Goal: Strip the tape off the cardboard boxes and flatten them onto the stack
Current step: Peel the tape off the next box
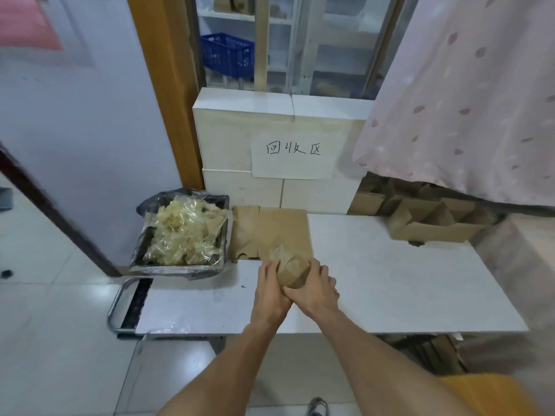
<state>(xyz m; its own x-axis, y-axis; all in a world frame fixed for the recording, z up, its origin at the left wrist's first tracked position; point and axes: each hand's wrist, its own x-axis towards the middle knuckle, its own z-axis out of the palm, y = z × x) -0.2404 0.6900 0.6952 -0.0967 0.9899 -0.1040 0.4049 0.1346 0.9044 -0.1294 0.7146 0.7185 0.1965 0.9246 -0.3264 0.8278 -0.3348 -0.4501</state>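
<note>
- The left hand (271, 288) and right hand (315, 291) both gripped a small cardboard box (292, 273), apparently squeezing it flat.
- It sat at the near edge of the flattened stack (270, 232), on the table's (390, 280) left side.

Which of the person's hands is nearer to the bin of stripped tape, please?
Left. The left hand grips the small cardboard box on the side toward the bin of stripped tape; the right hand grips its far side.

Soft, even indoor light, overall motion blur, wide-angle bending at edges.
</note>
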